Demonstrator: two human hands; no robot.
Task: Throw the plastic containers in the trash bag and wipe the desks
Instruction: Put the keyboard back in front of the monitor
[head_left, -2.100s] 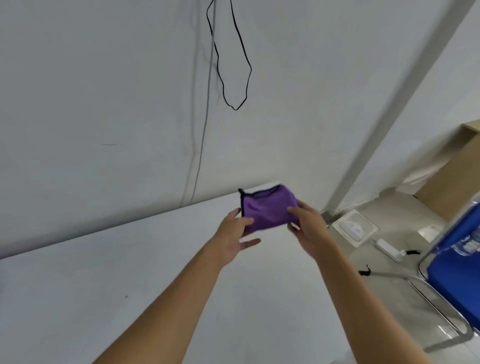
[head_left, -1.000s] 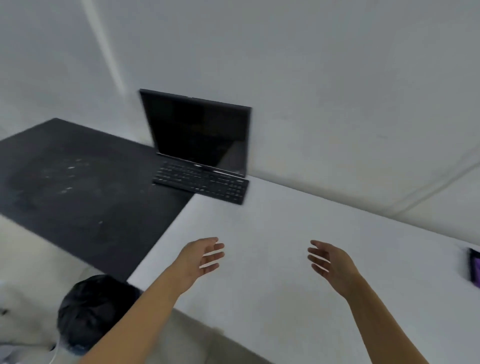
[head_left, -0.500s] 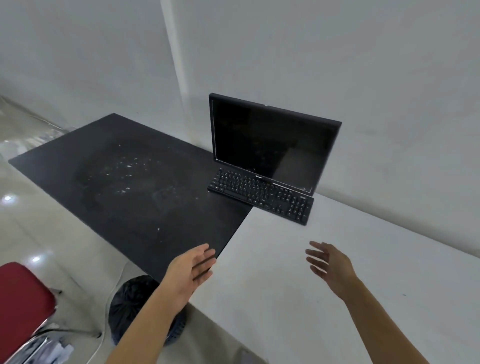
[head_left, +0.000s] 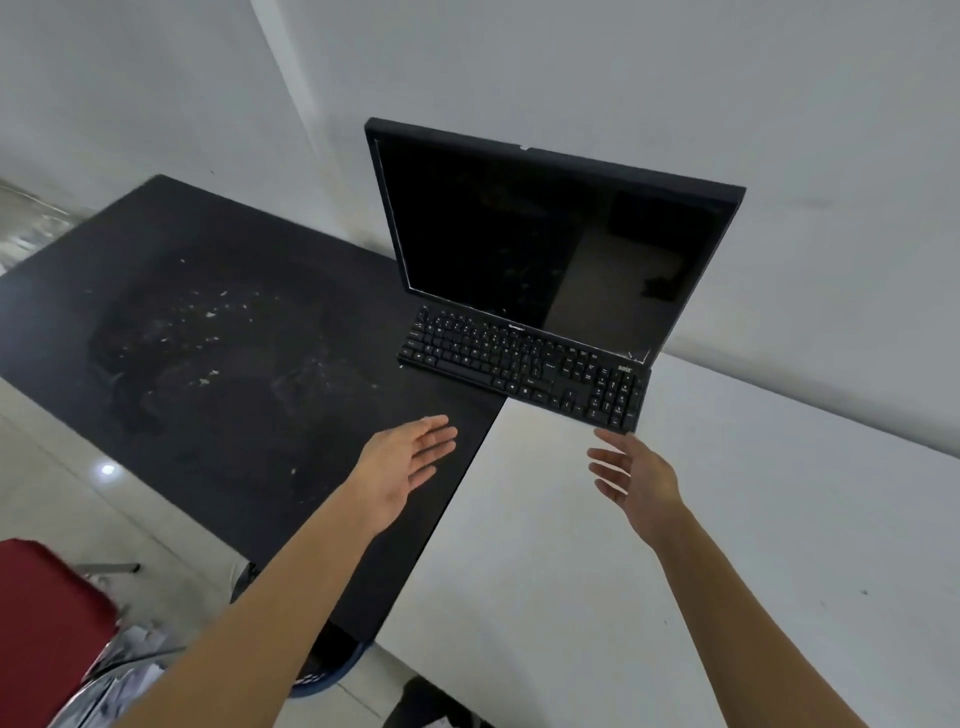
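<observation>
A black desk (head_left: 208, 353) with pale crumbs and smears on its top stands on the left, butted against a white desk (head_left: 727, 545) on the right. My left hand (head_left: 402, 465) hovers over the black desk's right edge, fingers straight, holding nothing. Above the white desk, my right hand (head_left: 634, 475) is stretched out empty with fingers spread, its fingertips close to the near right corner of a black keyboard (head_left: 524, 366). No plastic containers and no cloth are in view.
A black monitor (head_left: 550, 239) with a dark screen stands behind the keyboard, across the seam of the two desks, against a white wall. A red chair seat (head_left: 47, 618) sits lower left. A dark bin with a blue rim (head_left: 332, 670) shows under the desks.
The purple cloth I held in both hands is out of my hands and out of view. My view swung left to the monitor and keyboard, and both empty hands reached closer to the keyboard.
</observation>
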